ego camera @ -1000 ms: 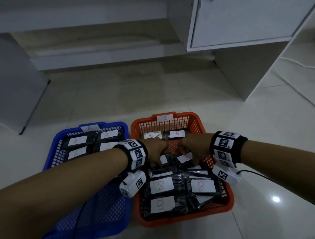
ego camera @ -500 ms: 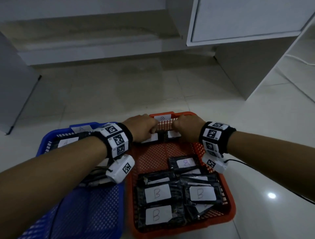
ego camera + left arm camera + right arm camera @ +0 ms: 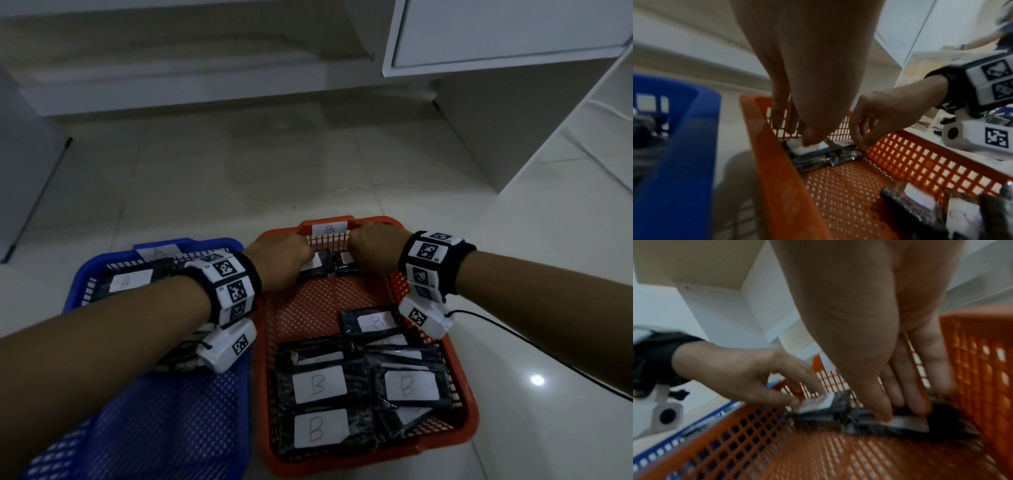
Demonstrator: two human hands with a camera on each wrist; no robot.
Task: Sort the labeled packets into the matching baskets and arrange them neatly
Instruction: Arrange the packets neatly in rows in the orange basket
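Several black packets with white B labels [image 3: 318, 383] lie at the near end of the orange basket [image 3: 308, 308], tagged B [image 3: 330, 228]. One packet [image 3: 373, 322] lies upside down toward the middle. At the far wall my left hand [image 3: 284, 263] pinches a B packet [image 3: 809, 155], thumb on its label. Beside it my right hand [image 3: 373, 250] holds a second B packet [image 3: 908, 423], thumb in front and fingers behind. Both packets rest on the basket floor, side by side. The blue basket [image 3: 178, 411], tagged A [image 3: 157, 253], holds A packets [image 3: 132, 281], partly hidden by my left arm.
Both baskets sit side by side on a pale tiled floor. A white cabinet [image 3: 513, 120] stands at the back right with a step behind. A black cable [image 3: 548, 356] trails from my right wrist across the floor.
Both hands moved from the middle of the orange basket to its far wall, each with a B packet. The packets now sit against that wall.
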